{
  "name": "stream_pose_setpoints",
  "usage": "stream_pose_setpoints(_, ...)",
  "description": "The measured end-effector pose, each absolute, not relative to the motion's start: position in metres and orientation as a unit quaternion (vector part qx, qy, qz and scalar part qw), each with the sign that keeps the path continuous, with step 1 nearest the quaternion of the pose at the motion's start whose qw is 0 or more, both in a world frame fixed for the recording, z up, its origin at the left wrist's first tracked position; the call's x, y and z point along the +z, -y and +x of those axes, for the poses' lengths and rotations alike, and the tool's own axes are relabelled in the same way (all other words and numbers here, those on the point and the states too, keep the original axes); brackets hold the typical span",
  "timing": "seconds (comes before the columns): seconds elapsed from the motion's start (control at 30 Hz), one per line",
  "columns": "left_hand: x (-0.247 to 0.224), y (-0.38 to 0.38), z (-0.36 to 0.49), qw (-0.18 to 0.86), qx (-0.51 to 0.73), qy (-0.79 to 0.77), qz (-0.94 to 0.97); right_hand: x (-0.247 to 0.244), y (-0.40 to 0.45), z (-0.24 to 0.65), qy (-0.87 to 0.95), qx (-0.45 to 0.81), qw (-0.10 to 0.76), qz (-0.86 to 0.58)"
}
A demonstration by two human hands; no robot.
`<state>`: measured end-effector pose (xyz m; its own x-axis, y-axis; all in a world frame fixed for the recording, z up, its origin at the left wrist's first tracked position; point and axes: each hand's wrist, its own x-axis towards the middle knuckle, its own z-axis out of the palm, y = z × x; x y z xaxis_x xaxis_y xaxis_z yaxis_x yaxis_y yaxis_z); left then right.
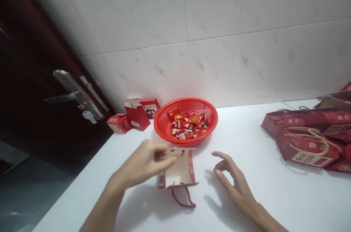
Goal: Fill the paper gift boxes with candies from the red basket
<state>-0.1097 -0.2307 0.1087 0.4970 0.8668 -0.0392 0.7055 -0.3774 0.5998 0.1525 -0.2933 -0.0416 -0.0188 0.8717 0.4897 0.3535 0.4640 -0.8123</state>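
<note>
An opened red cardboard gift box (pixel 179 171) with a pale inside sits on the white table in front of me, a dark red cord handle (pixel 184 202) looped out at its near side. My left hand (pixel 146 160) is closed at the box's left side, thumb and fingers pinching near its upper flap. To the right of the box, my right hand (pixel 233 180) hovers with fingers apart and holds nothing. Just behind the box stands a red plastic basket (pixel 186 101) containing several wrapped candies (pixel 189 126).
Closed red gift boxes (pixel 308 149) with cord handles are grouped at the right. A small red box (pixel 119 123) and an upright red carton (pixel 138 115) stand at the back left. A tiled wall (pixel 214 67) backs the table (pixel 238 126); a dark door (pixel 35 60) is at left.
</note>
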Motion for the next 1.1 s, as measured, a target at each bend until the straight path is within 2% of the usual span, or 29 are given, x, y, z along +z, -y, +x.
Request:
stream_pose_setpoints(0.2, 0.078, 0.224, -0.065, 0.354, 0.119, -0.416, 0.829, -0.036, 0.294, 0.159, 0.681, 0.189, 0.566, -0.425)
stream_pose_setpoints(0.4, 0.059, 0.217, -0.055, 0.34, 0.125, -0.405, 0.84, -0.034, 0.29, 0.164, 0.711, 0.15, 0.555, -0.406)
stream_pose_setpoints(0.53, 0.049, 0.216, -0.057, 0.323, 0.121, -0.424, 0.837, -0.03, 0.285, 0.164, 0.726, 0.214, 0.51, -0.408)
stream_pose_setpoints(0.73, 0.047, 0.212, -0.06, 0.302, 0.087, -0.444, 0.839, -0.028, 0.278, 0.168, 0.625, 0.319, 0.559, -0.441)
stream_pose_setpoints(0.9, 0.052, 0.207, -0.064, 0.296, 0.083, -0.442, 0.843, -0.034, 0.272, 0.178, 0.562, 0.459, 0.566, -0.393)
stream_pose_setpoints(1.1, 0.066, 0.2, -0.073, 0.354, 0.106, -0.429, 0.824, -0.042, 0.271, 0.185, 0.504, 0.528, 0.574, -0.37)
